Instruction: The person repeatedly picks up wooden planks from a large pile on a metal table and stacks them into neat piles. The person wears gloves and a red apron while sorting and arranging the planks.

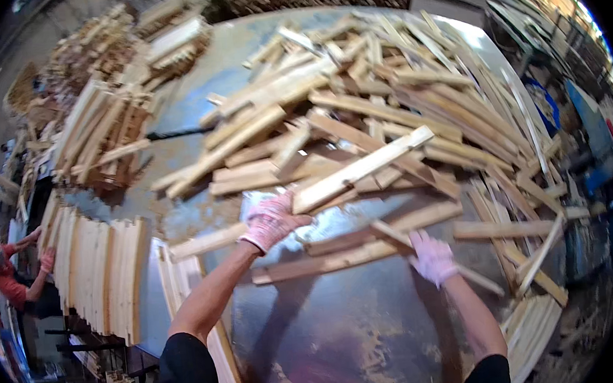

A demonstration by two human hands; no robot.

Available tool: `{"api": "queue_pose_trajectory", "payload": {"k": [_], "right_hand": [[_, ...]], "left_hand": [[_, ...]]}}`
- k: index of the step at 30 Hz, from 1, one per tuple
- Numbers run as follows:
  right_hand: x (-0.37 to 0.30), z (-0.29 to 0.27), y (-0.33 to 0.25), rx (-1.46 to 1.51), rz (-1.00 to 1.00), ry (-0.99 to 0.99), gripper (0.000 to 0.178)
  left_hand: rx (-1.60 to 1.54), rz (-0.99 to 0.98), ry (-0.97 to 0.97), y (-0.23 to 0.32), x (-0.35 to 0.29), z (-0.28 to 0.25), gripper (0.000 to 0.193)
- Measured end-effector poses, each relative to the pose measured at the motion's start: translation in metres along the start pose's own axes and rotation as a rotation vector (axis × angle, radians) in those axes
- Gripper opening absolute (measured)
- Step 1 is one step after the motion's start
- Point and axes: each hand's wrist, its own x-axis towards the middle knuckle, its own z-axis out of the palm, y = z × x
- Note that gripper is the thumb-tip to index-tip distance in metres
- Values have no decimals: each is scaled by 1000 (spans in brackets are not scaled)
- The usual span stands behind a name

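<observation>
My left hand [274, 221], in a pink-and-white knit glove, is closed at the near left end of a pale wooden board [363, 169], its thumb pointing right. That board slants up to the right over the heap. Another board [208, 242] shows left of this hand and passes beneath it. My right hand [433, 257], in a pale glove, is closed around a thin wooden strip [481, 279] that slants down to the right. Just beyond the right hand, two boards [328, 262] lie on the metal tabletop [320, 338].
A big jumbled heap of boards [386, 102] covers the table's far side. Stacked boards [104, 270] stand at left, beside a co-worker in red [10, 275]. More boards lie lower left [223, 362] and lower right [534, 332]. Sawdust dots the tabletop.
</observation>
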Motion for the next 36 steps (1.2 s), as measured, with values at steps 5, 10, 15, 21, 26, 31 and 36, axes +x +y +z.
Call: {"api": "queue_pose_trajectory", "payload": {"k": [5, 10, 15, 21, 26, 31, 36], "right_hand": [[-28, 36, -10, 6, 184, -3, 46], [-12, 3, -95, -31, 38, 161, 43], [18, 8, -176, -102, -449, 235, 50], [28, 51, -184, -153, -383, 118, 57], [45, 58, -206, -242, -347, 109, 47], [21, 39, -245, -261, -265, -16, 55], [12, 61, -290, -218, -126, -63, 77]], "left_hand": [[-802, -85, -293, -35, -66, -36, 64], [-1579, -49, -449, -99, -201, 56, 54], [-1586, -398, -538, -112, -358, 97, 44], [-1784, -367, -246, -107, -477, 102, 55], [-1616, -379, 16, -155, -497, 86, 47], [-1324, -429, 540, -264, -495, 34, 42], [-1261, -574, 837, -366, -475, 85, 38]]}}
